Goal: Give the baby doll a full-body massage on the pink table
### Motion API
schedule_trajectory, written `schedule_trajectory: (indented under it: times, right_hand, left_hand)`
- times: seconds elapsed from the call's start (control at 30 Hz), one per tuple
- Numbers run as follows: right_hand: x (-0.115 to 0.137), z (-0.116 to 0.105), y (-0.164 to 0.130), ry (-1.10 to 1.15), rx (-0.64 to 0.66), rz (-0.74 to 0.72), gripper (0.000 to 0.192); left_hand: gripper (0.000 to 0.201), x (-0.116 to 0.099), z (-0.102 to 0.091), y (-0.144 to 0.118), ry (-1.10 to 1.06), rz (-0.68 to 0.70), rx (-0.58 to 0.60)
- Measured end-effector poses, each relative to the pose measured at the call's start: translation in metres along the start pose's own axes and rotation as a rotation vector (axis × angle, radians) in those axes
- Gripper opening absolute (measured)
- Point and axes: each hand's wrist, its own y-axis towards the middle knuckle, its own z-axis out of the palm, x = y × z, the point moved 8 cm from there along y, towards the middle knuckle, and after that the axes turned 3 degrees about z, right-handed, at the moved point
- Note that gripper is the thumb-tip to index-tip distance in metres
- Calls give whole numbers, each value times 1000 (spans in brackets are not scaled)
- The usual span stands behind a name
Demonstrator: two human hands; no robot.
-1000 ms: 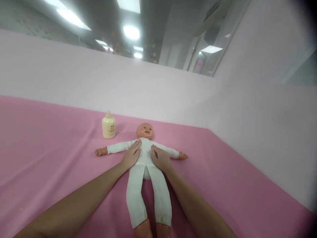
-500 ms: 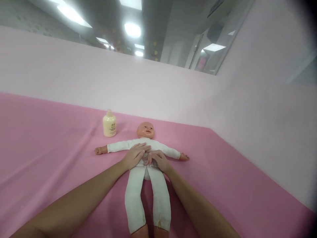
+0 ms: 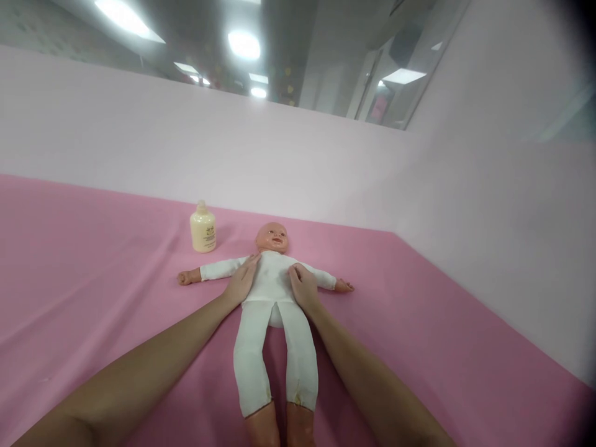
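Left hand (image 3: 241, 282), right hand (image 3: 303, 287) flat on doll (image 3: 272, 292) — bottle (image 3: 203, 228) apart

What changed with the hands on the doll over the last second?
Half a second ago both hands met at the middle of the white-suited plastic baby doll; now the left hand and right hand have slid apart to its sides. The doll, cream lotion bottle and pink cloth stayed put.
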Motion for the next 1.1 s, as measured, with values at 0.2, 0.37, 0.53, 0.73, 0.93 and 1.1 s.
schedule_trajectory:
  times: [0.2,0.37,0.53,0.73,0.93,1.1]
  right_hand:
    - [46,23,-15,-182,326,-543,45]
    - [49,45,-18,-246,575,-473,46]
    - [24,46,0,-248,455,-276,48]
    - [6,34,6,-246,229,-182,44]
    - [33,24,-10,-219,208,-328,31]
    - [58,31,-27,81,499,-474,27]
  left_hand:
    - [36,-71,30,-31,96,606,495]
    - [33,-74,31,-30,106,594,465]
    - [40,-61,27,-20,64,483,418]
    - [44,-27,19,-4,62,262,276]
    - [54,-7,11,2,106,154,196]
    - [52,-22,14,-5,171,297,304]
